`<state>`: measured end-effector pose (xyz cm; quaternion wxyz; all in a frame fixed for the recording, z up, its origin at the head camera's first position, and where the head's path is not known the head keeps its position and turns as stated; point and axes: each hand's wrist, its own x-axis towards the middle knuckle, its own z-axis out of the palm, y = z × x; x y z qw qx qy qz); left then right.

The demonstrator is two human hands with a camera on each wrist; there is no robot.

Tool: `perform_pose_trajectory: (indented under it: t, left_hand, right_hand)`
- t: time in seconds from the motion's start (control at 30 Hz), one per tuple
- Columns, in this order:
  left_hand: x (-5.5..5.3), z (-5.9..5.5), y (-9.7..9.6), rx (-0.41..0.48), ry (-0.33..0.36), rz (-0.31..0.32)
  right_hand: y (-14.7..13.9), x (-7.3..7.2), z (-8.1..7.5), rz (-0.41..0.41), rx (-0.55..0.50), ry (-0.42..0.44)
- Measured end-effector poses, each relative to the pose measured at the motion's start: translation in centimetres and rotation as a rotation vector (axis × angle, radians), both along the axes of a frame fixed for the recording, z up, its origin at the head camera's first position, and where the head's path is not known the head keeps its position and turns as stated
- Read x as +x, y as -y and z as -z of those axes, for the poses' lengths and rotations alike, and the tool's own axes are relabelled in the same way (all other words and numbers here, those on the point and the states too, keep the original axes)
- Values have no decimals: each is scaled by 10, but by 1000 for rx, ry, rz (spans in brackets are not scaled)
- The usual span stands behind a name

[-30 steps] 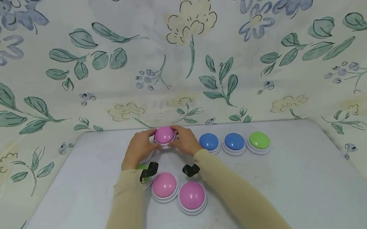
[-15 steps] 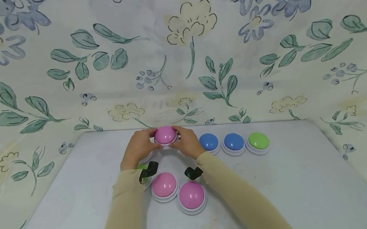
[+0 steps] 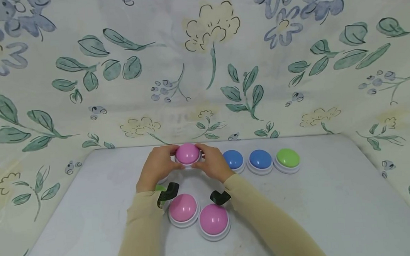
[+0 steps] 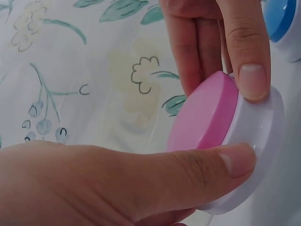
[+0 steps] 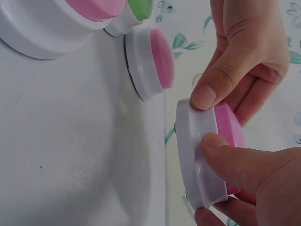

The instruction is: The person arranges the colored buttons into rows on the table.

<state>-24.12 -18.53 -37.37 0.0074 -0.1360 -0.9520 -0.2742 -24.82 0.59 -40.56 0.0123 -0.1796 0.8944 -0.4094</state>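
Observation:
Both hands hold one round push button point(image 3: 187, 153) with a pink dome and a white base, raised off the table near its back edge. The left hand point(image 3: 159, 165) grips its left side, and the right hand point(image 3: 211, 161) grips its right side. Both thumbs press the white base in the left wrist view, the left thumb point(image 4: 207, 162) below the right one point(image 4: 249, 61). Fingers behind the button are partly hidden. Near the left hand, another pink button point(image 5: 162, 59) sits on the table in the right wrist view; the hand mostly hides it in the head view.
Two blue buttons point(image 3: 233, 159) point(image 3: 260, 159) and a green button point(image 3: 288, 158) stand in a row right of the hands. Two pink buttons point(image 3: 183, 208) point(image 3: 214, 219) lie between the forearms. The left wrist partly covers another green button point(image 3: 160, 188). Flowered cloth point(image 3: 201, 66) rises behind the table point(image 3: 300, 215).
Both hands have shifted slightly right with the pink button between them, keeping their grip. The other buttons stay in place; the head view has moved a little.

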Motion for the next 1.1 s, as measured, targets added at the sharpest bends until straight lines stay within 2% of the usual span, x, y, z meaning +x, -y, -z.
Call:
perform_pose_trajectory:
  t: [0.2, 0.43, 0.8, 1.1]
  left_hand:
    - [1, 1, -5, -2, 10, 10]
    - [2, 0, -9, 2, -15, 25]
    - [0, -1, -17, -8, 35, 42]
    - [2, 0, -23, -42, 68, 20]
  right_hand:
    - [-5, 4, 0, 8, 7, -6]
    - [-8, 7, 1, 14, 27, -15]
    - [-17, 13, 3, 22, 16, -1]
    - [-20, 15, 6, 23, 12, -17]
